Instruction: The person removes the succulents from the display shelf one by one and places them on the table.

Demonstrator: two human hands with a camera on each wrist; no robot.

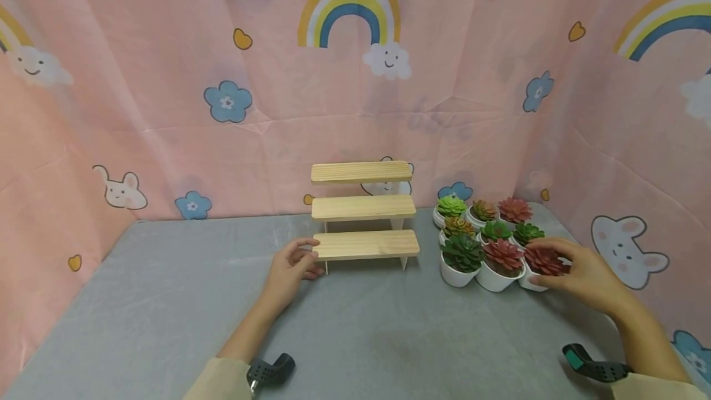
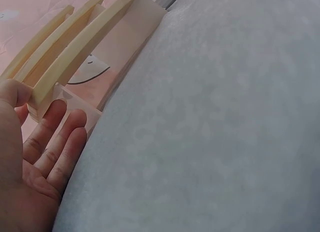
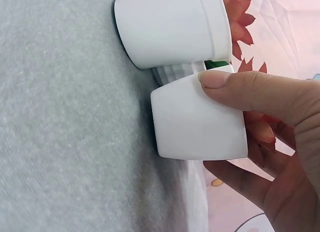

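On the counter (image 1: 166,301), the stepped shelf (image 1: 363,215) stands at the centre back, close against the backdrop (image 1: 355,79), its three steps climbing away from the person. The left hand (image 1: 291,267) sits at the left end of the lowest step (image 1: 365,244), thumb over its top edge and fingers (image 2: 55,142) beneath. Off to the right of the shelf, well apart from it, the cluster of potted plants (image 1: 489,236) stands packed pot against pot in rows. The right hand (image 1: 577,273) is at the cluster's front right corner, wrapped round the nearest pot (image 3: 197,119), with another pot (image 3: 172,27) just behind it, touching.
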